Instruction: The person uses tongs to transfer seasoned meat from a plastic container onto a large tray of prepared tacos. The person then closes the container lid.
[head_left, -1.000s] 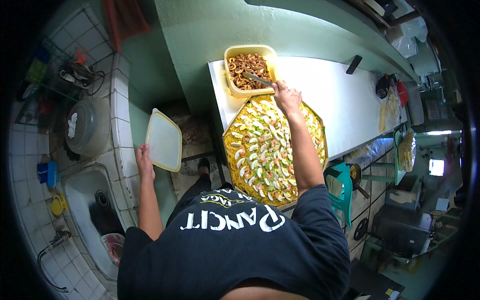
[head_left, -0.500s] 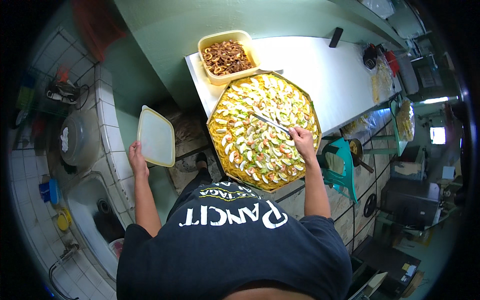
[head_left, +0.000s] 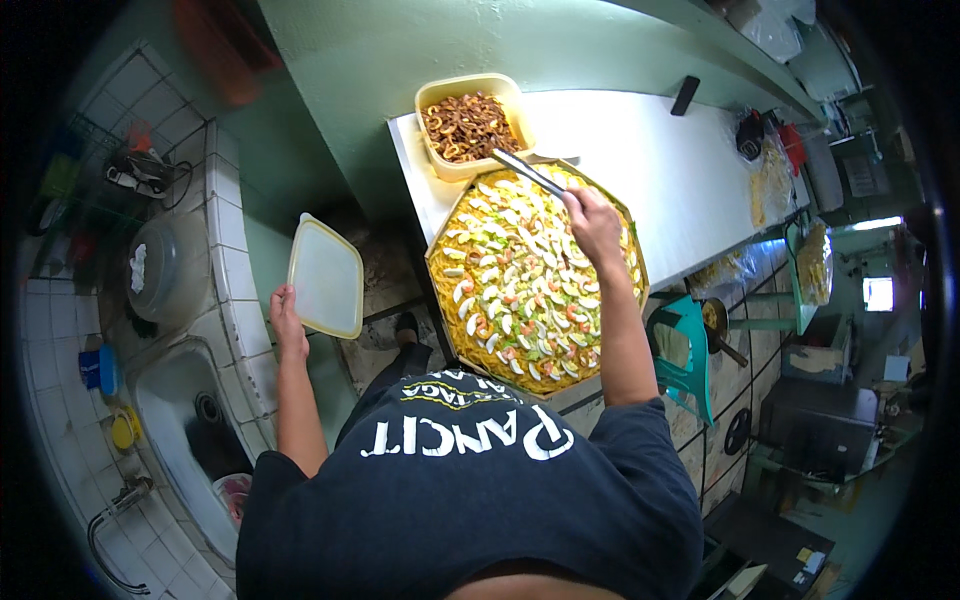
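Note:
My right hand (head_left: 593, 222) grips metal tongs (head_left: 532, 173), whose tips reach the near right rim of a yellow plastic tub (head_left: 432, 137). Brown cooked squid rings and strips (head_left: 468, 126) fill much of that tub. Below the tongs lies a large octagonal tray (head_left: 447, 348) of yellow noodles, topped with egg slices, shrimp and green bits. Off to the left, my left hand (head_left: 287, 318) holds a pale, yellow-rimmed plastic lid (head_left: 330, 278) by its edge, away from the table. Whether the tongs hold any food is too small to tell.
The tub and tray rest on a white table (head_left: 640, 140) against a green wall. A black phone-like slab (head_left: 685, 95) leans at the back. Left is a tiled counter with a sink (head_left: 185, 400); right of the tray stands a green stool (head_left: 682, 345).
My right hand has lifted the tongs from over the tray's middle and carried them away from me to the tub. My left hand keeps the lid; the view has shifted slightly.

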